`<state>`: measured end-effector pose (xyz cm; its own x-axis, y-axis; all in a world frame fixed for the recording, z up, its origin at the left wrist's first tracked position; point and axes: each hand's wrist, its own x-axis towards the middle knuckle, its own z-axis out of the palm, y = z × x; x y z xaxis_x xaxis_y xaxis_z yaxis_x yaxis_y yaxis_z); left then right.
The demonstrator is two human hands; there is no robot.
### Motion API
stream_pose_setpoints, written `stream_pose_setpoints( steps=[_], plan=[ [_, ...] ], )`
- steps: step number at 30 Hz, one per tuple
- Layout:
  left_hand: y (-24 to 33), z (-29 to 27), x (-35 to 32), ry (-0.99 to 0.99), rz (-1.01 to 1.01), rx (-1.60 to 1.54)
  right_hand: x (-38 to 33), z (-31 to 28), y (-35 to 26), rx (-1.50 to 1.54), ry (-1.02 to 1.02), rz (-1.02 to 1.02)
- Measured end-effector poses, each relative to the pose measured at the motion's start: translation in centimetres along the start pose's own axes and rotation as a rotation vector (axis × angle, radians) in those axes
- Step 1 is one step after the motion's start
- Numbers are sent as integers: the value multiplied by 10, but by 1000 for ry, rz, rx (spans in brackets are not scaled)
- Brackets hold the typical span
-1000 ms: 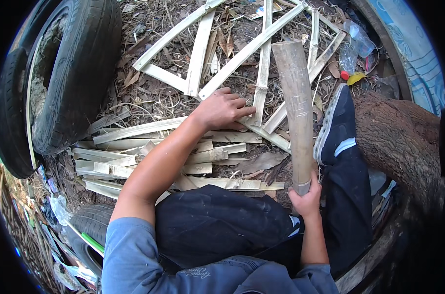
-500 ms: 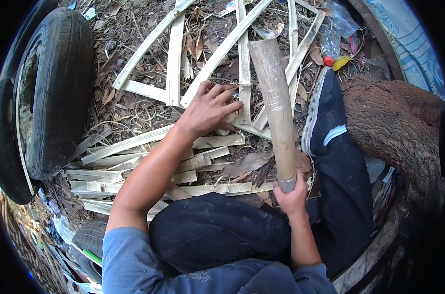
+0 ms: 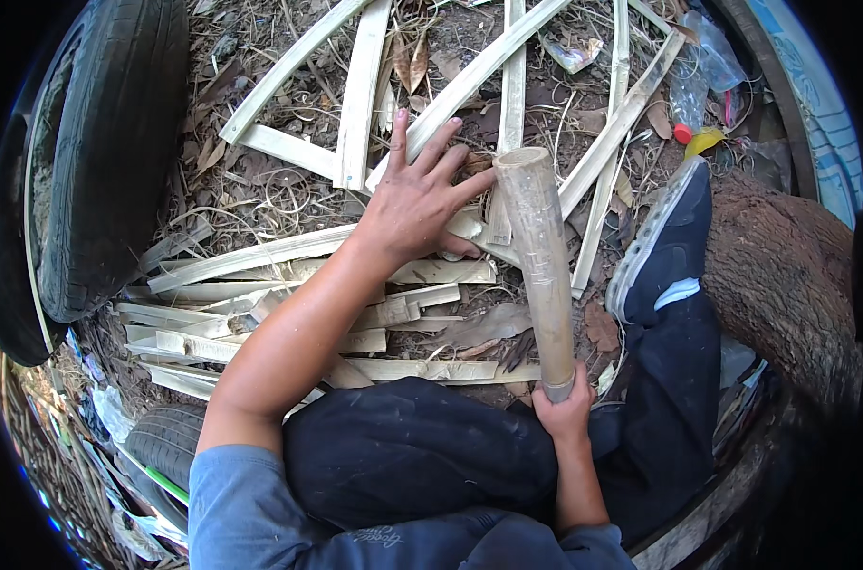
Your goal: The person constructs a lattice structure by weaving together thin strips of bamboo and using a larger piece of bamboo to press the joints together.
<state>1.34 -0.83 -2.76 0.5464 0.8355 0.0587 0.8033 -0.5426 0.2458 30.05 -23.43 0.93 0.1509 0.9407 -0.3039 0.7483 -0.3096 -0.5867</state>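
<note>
My right hand (image 3: 566,414) grips the near end of a thick bamboo pole (image 3: 544,256), which points away from me over my legs. My left hand (image 3: 420,198) is stretched out with fingers spread, resting on split bamboo strips (image 3: 289,252) that lie on the ground; its fingertips reach toward the pole's far end. More flat strips (image 3: 355,313) are piled just in front of my left knee.
A large black tyre (image 3: 108,152) stands at the left. Long bamboo slats (image 3: 360,90) cross on the leaf-littered ground ahead. My dark shoe (image 3: 664,242) and a rough tree trunk (image 3: 783,275) are at the right, with plastic bottles (image 3: 693,90) beyond.
My left hand has opened flat and moved toward the pole's far end. The pole has tilted a little closer to the hand; the view has shifted downward.
</note>
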Motion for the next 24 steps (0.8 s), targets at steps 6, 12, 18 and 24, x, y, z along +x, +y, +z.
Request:
stream_pose_setpoints(
  steps=[6, 12, 18, 24],
  plan=[
    [-5, -13, 8, -141, -22, 73, 4, 3, 2, -56, -62, 4],
    [-12, -6, 11, -135, 59, 97, 3, 8, 12, -48, -74, 13],
    [-10, -3, 12, -60, 107, -17, -1, 4, 7, 7, -21, -33],
    [-11, -4, 10, -66, 147, -46, 2, 7, 10, -80, -69, -26]
  ],
)
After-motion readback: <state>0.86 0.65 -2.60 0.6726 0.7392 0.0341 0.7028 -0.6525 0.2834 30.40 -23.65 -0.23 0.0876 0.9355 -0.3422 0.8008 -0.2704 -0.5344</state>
